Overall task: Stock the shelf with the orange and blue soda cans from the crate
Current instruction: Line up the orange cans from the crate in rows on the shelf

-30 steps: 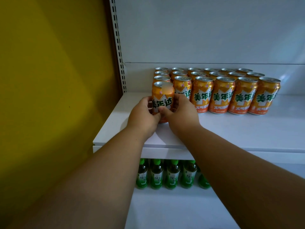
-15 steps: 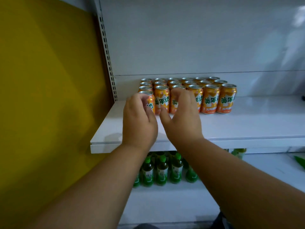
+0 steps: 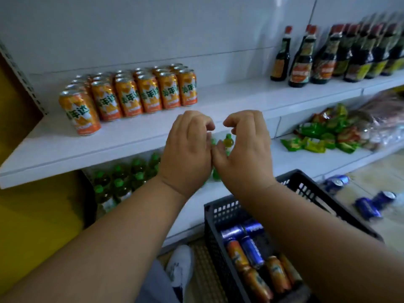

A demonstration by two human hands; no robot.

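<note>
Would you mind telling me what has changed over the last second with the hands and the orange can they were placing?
Both hands let go of the front orange can, which now stands alone at the left of the shelf. The left hand and right hand have pulled back from it, empty with fingers loosely curled, above the crate. The rows of orange cans behind stayed as they were.

shelf [image 3: 229, 99]: white
orange cans [image 3: 140, 92]: orange, green lettering on white, silver tops
crate [image 3: 306, 189]: black, perforated wall
blue cans [image 3: 251, 248]: dark blue
bottles [image 3: 118, 184]: green caps
side panel [image 3: 32, 226]: yellow
sauce bottles [image 3: 323, 53]: dark, red caps
</note>
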